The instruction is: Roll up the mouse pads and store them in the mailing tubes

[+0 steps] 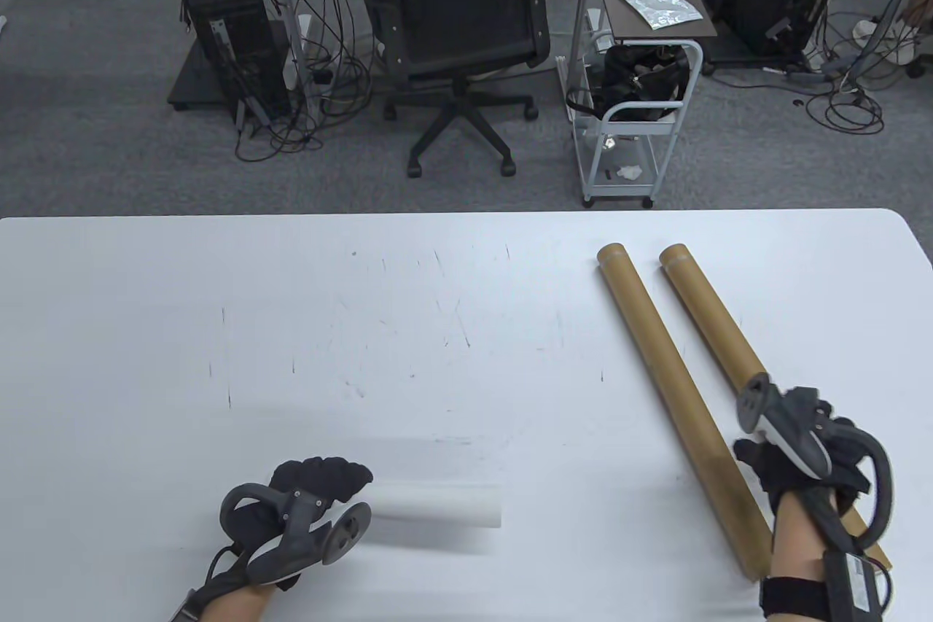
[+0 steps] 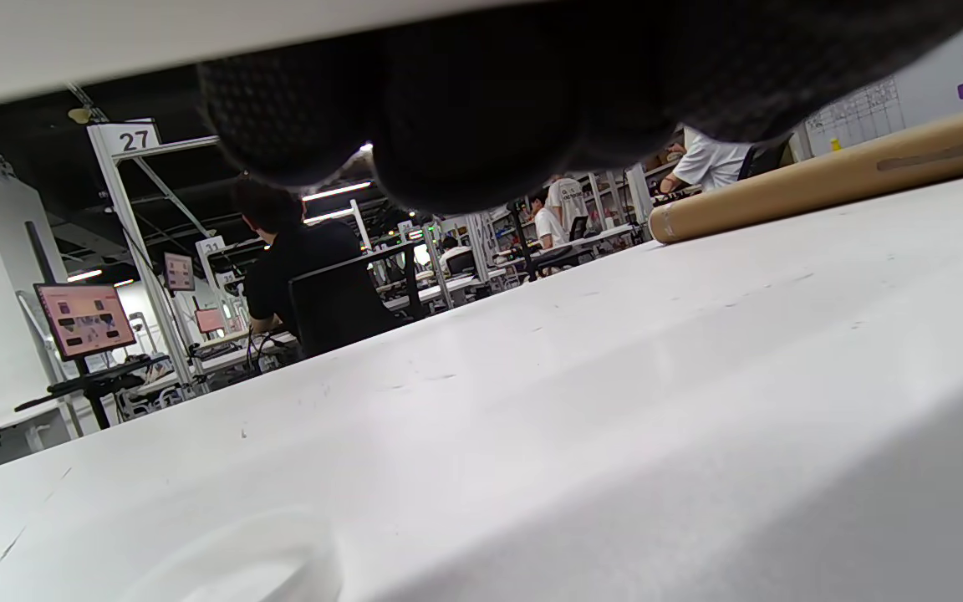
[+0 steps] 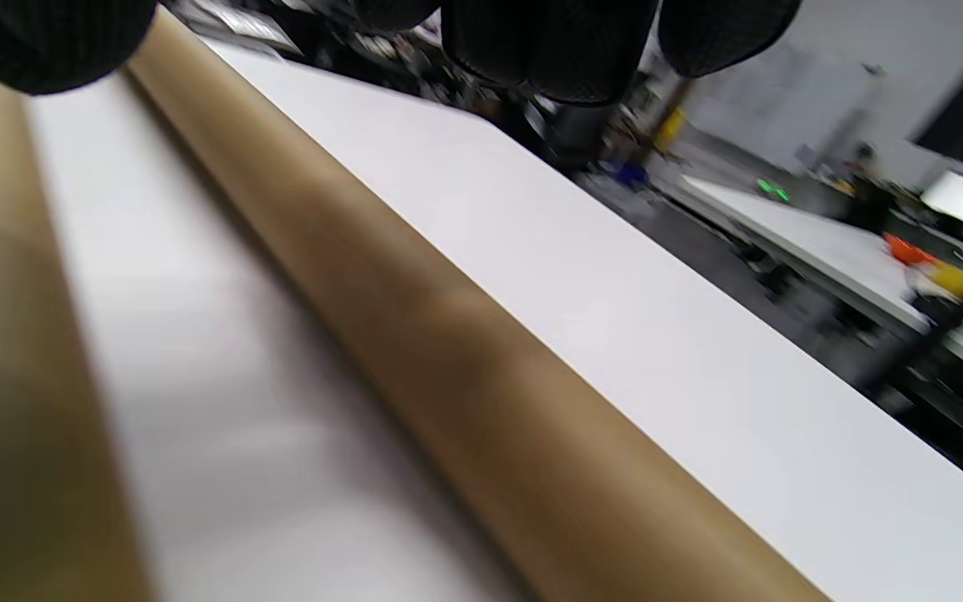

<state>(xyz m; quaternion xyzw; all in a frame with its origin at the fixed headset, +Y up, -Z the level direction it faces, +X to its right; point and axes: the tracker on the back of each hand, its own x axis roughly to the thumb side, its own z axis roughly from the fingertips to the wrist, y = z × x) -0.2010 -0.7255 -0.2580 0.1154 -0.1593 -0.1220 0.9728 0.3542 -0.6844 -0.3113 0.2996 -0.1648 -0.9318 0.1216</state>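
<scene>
- Mouse pad is rolled; left hand grips one end
- Right hand hovers over right tube, fingers loose, grip unclear
- Loading either tube remains

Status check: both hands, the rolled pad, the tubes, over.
Left hand grips rolled white mouse pad. Right hand over right mailing tube, grasp unclear. Left mailing tube lies free. Nothing obstructing.

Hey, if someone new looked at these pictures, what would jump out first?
Two long brown mailing tubes lie side by side on the right of the white table. The right hand is over the outer tube, while the left hand holds a blurred white rolled mouse pad near the front edge.
</scene>
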